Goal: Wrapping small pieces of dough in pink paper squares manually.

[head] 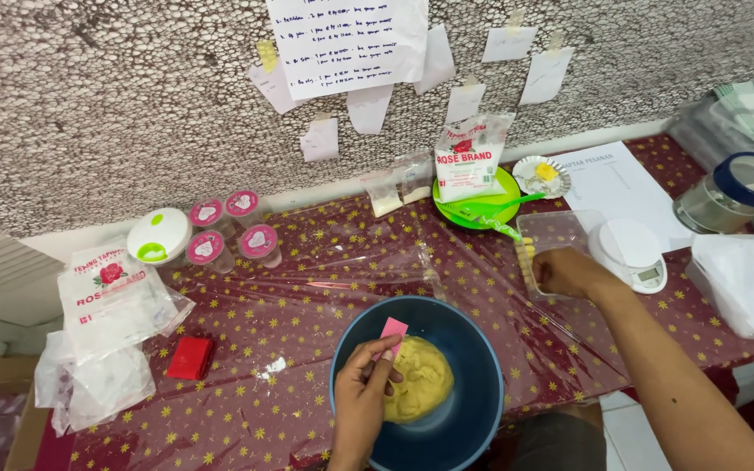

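The left hand [366, 384] pinches a pink scraper [392, 333] over the dough [421, 380] in the blue bowl [473, 410]. Beyond the bowl, the right hand [565, 272] grips a clear tub [560, 235], fingers curled round its rim. Portioning dough seems underway; next calls for bringing the tub beside the bowl.

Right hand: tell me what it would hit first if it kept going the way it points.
The right hand points left; first in line is likely the clear plastic container it already touches, though depth is unclear.

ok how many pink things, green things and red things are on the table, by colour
pink: 5, four pink-lidded cups and the pink scraper held by the left hand over the dough
green: 2, the green plate and the green spatula
red: 1, the red packet
total: 8
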